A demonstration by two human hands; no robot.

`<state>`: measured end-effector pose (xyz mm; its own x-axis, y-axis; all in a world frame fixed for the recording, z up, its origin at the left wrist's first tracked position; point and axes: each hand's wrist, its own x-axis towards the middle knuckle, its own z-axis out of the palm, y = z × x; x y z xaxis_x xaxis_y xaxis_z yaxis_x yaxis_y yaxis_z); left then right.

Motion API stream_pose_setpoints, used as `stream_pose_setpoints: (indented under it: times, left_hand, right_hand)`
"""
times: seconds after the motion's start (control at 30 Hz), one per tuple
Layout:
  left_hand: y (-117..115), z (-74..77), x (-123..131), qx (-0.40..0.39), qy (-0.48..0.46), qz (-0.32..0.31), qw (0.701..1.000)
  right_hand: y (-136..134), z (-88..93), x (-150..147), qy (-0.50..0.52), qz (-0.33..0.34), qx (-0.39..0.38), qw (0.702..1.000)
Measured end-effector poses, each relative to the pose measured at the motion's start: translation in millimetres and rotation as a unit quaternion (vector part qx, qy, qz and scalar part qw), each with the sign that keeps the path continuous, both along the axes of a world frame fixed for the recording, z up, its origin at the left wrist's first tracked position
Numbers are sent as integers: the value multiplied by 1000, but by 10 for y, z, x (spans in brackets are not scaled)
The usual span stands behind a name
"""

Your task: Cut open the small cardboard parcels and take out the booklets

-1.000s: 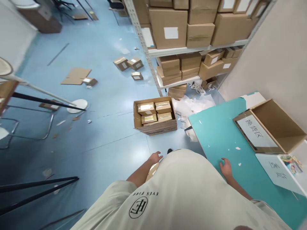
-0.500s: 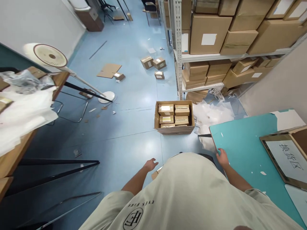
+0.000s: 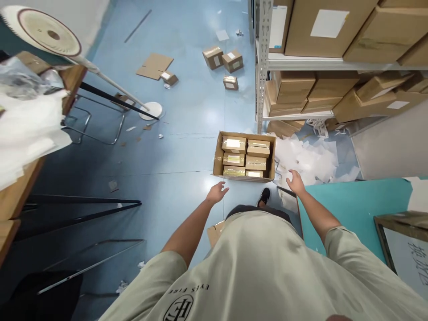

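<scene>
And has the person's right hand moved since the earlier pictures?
Yes. Judged against the green table, the right hand moved forward, past the table's corner, toward the open box.

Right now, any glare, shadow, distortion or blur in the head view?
Head view, centre: pale glare on the blue floor, shine on the taped cartons in the open box; head view, left: dark shadow beneath the wooden table; head view, top left: pedestal fan looks stretched; head view, middle: left hand and right hand fairly sharp.
</scene>
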<state>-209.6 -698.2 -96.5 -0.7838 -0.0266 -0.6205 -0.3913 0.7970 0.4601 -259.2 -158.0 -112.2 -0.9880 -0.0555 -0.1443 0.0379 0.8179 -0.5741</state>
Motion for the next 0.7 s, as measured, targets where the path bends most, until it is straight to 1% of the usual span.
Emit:
stream_pose_setpoints:
  times: [0.1, 0.17, 0.23, 0.33, 0.43, 0.5, 0.6, 0.7]
  left_hand:
    - [115, 49, -450, -2, 53, 7, 999]
    - [174, 41, -733, -9, 70, 0, 997]
    - [218, -2, -1000, -17, 82, -22, 996]
    - [250, -129, -1377, -51, 93, -59, 993]
    - [228, -329, -1747, -100, 93, -108, 985]
    - [187, -497, -1998, -123, 94, -160, 975]
    - [108, -790, -2379, -144, 96, -234, 957]
    - [36, -1108, -2739, -156, 96, -283, 941]
  right_hand:
    - [-101, -68, -518, -7, 44, 2, 999]
    - [-204, -103, -774, -25, 66, 11, 997]
    - [-340, -130, -964, -51, 91, 27, 994]
    - [-595, -173, -1169, -98, 129, 69, 984]
    - [-874, -265, -1345, -138, 149, 115, 972]
    - [-1047, -374, -1472, -154, 156, 135, 966]
    - [-1259, -609, -1692, -174, 163, 163, 957]
    - [-1401, -882, -1931, -187, 165, 196, 948]
